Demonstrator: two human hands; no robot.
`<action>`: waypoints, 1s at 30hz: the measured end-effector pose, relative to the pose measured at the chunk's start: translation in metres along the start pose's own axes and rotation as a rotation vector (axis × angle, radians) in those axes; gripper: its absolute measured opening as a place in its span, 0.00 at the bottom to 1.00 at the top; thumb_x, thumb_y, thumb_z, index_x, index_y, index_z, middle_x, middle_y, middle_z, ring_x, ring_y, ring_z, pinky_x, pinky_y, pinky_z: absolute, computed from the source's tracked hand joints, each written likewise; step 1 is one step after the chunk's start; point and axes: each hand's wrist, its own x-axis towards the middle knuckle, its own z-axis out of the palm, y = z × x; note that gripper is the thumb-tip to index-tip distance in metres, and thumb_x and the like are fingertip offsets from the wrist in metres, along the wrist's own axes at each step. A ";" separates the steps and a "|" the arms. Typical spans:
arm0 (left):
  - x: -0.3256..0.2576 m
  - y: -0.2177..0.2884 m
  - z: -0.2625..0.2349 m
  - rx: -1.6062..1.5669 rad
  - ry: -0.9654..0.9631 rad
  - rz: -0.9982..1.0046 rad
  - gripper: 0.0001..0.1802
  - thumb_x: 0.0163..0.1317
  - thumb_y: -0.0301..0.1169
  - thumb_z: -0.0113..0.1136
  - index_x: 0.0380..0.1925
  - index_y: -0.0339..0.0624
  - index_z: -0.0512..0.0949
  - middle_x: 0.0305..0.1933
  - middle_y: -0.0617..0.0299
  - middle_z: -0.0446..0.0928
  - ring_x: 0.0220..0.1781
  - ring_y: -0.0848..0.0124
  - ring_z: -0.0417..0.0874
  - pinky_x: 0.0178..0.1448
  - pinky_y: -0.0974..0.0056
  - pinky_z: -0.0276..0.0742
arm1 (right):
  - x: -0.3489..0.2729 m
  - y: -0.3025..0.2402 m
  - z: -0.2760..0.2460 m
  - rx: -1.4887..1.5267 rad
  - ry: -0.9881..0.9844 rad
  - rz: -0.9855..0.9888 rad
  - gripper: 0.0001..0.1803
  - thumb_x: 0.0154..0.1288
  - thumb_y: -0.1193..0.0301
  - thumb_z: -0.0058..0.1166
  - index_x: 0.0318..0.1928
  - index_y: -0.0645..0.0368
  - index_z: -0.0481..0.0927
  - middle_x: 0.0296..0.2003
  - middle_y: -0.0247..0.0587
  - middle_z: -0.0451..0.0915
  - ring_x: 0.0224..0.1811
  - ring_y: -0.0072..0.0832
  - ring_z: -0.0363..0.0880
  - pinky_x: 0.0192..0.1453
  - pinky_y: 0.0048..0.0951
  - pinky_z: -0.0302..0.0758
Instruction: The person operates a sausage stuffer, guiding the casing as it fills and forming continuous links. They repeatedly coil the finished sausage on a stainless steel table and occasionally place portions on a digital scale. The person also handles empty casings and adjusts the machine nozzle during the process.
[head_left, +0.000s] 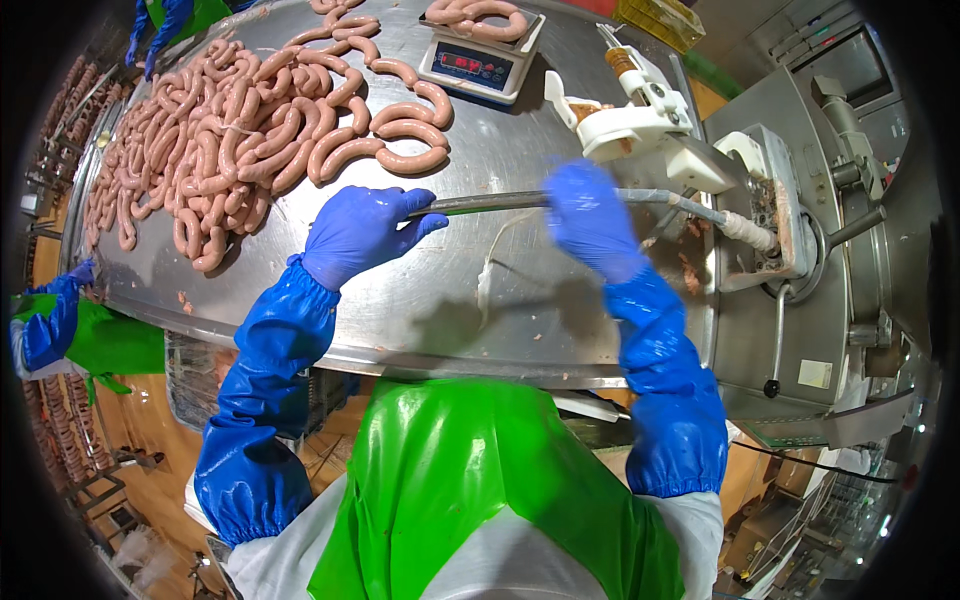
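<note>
1. Left hand [358, 232], blue glove: fingers pinched round the free tip of the stuffing tube [500, 202], thumb under, palm down. Closed on the tube end.

2. Right hand [590, 215], blue glove, blurred: wrapped over the tube nearer the machine. It seems to grip the tube; how tightly cannot be told through the blur.

3. Stuffing tube: thin steel pipe, level, running from the left fingertips, under the right hand, into the stuffer [790, 240] beyond the right hand.

4. Casing [490, 265]: pale limp strand on the table [420, 320], below the tube, between the 2 hands. Touched by neither.

5. Sausages [230, 130]: heap of curved links beyond the left hand, well apart from it.

6. Scale [478, 62]: beyond the tube, with 1 coil of sausage on its pan.

7. White fitting [630, 125]: just beyond the right hand.

8. Green apron [450, 500]: nearest the viewer, under both forearms.

9. Other workers' blue gloves [75, 275]: far to the left.

Step judged: the bare tube is being steadied or wiped, ahead of loading casing.

Next move calls for: the left hand to free the tip, lift the casing's open end, and slide it on without tearing.
</note>
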 end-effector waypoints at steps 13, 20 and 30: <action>-0.058 -0.023 0.207 -0.912 -0.337 -0.624 0.24 0.64 0.51 0.59 0.40 0.39 0.84 0.29 0.55 0.81 0.33 0.70 0.80 0.42 0.61 0.76 | -0.190 0.057 -0.099 -0.275 0.204 0.619 0.40 0.60 0.68 0.58 0.72 0.56 0.57 0.68 0.46 0.64 0.69 0.46 0.60 0.73 0.43 0.53; 0.124 0.083 0.260 -0.552 -0.049 0.092 0.41 0.58 0.48 0.58 0.69 0.41 0.59 0.63 0.33 0.66 0.64 0.40 0.69 0.67 0.49 0.63 | -0.287 -0.097 -0.009 0.501 0.158 1.246 0.25 0.68 0.70 0.55 0.65 0.55 0.70 0.46 0.41 0.81 0.44 0.25 0.79 0.50 0.30 0.74; 0.251 0.212 0.300 -1.131 -0.201 0.311 0.12 0.67 0.34 0.49 0.42 0.40 0.77 0.38 0.55 0.79 0.40 0.62 0.79 0.48 0.59 0.72 | -0.297 -0.136 -0.046 0.505 0.330 1.361 0.14 0.69 0.70 0.54 0.51 0.60 0.81 0.41 0.48 0.85 0.41 0.29 0.84 0.47 0.29 0.77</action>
